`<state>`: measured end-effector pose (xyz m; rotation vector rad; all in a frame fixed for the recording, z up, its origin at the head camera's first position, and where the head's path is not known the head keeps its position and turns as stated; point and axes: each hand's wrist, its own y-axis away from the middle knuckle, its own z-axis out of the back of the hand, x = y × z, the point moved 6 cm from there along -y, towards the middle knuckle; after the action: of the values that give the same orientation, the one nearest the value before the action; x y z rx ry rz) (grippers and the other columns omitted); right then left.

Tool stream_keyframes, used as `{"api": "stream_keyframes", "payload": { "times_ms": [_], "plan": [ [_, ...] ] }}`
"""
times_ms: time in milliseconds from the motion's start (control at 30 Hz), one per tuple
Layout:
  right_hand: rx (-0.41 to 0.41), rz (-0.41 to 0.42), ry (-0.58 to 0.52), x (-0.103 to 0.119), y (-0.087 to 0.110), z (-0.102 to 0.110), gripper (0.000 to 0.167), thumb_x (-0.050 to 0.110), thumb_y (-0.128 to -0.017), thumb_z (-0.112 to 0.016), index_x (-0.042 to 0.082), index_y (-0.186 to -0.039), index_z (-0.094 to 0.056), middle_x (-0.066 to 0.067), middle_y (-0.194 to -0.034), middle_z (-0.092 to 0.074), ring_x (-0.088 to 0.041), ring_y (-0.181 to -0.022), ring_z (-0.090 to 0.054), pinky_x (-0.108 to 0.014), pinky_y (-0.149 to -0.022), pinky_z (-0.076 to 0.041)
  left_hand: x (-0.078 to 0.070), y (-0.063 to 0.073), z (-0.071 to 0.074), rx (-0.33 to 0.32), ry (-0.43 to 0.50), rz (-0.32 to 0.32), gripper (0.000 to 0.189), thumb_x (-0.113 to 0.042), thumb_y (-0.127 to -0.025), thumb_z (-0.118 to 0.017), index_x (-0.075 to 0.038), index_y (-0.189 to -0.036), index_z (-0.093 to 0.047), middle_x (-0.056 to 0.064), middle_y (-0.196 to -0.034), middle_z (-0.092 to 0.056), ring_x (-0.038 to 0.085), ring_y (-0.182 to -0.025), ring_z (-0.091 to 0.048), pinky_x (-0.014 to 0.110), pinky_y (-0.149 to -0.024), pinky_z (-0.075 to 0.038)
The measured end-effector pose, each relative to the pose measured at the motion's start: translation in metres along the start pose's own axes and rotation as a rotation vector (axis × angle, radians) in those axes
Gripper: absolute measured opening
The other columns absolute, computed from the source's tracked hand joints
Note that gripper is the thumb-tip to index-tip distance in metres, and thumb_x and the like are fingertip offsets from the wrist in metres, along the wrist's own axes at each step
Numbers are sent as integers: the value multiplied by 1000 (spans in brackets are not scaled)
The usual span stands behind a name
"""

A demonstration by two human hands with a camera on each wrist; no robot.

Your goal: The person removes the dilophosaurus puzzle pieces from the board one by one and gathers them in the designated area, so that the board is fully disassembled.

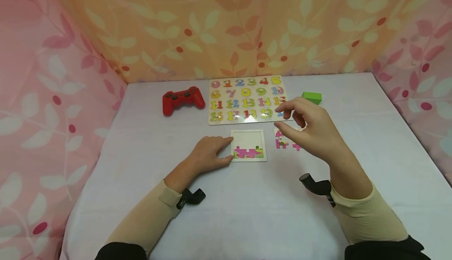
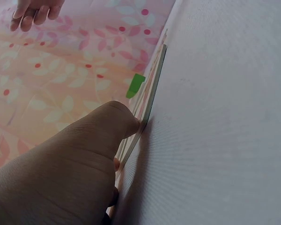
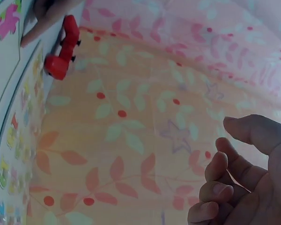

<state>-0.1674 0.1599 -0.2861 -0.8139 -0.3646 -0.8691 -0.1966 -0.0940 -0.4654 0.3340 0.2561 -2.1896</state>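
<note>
A small white jigsaw tray (image 1: pixel 247 139) lies flat in front of me, with joined pink, yellow and green pieces (image 1: pixel 248 153) along its near side. My left hand (image 1: pixel 208 154) touches the tray's left edge with thumb and index fingertips spread apart. Seen from the left wrist, the thumb (image 2: pixel 124 117) rests against the board's edge. To the tray's right lie several loose pink jigsaw pieces (image 1: pixel 281 143), partly hidden by my right hand (image 1: pixel 310 128). That hand hovers above the table, its fingers loosely bent and holding nothing; the right wrist view shows the gap between thumb and fingers.
Behind the tray lies a number puzzle board (image 1: pixel 247 98) with colourful numerals. A red game controller (image 1: pixel 183 99) is at its left, a green block (image 1: pixel 312 97) at its right. Patterned curtains (image 1: pixel 226 28) enclose the white-covered table (image 1: pixel 233 209) at the back and sides.
</note>
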Motion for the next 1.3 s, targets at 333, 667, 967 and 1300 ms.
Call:
{"api": "stream_keyframes", "payload": {
  "times_ms": [333, 667, 967, 1300],
  "plan": [
    [166, -32, -72, 4, -3, -60, 24, 15, -89, -80, 17, -113, -72, 5, -90, -57, -19, -71, -47, -29, -63, -38, -1, 0, 2, -2, 1, 7, 65, -48, -92, -69, -12, -145, -60, -3, -98, -69, 12, -82, -55, 37, -84, -49],
    [412, -206, -75, -17, 0, -123, 34, 23, -90, -79, 11, -120, -73, 2, -90, -59, -16, -72, -48, -33, -63, -42, -1, 0, 3, -27, 11, -22, 60, -45, -92, -69, -12, -142, -62, -2, -95, -69, 13, -82, -59, 39, -83, -50],
    [624, -328, 20, -41, 10, -162, 46, 22, -93, -75, -1, -132, -66, -1, -80, -58, -17, -74, -52, -31, -66, -43, 0, 0, 3, -17, 9, -10, 62, -47, -92, -68, -13, -144, -61, 1, -112, -73, 16, -97, -65, 41, -90, -50],
    [614, -273, 116, -51, 15, -175, 46, 21, -86, -84, 4, -126, -71, 2, -86, -64, -16, -81, -56, -33, -73, -48, 0, 0, 2, -32, 8, -22, 61, -46, -92, -69, -12, -142, -62, 0, -106, -72, 15, -92, -64, 40, -88, -50]
  ]
}}
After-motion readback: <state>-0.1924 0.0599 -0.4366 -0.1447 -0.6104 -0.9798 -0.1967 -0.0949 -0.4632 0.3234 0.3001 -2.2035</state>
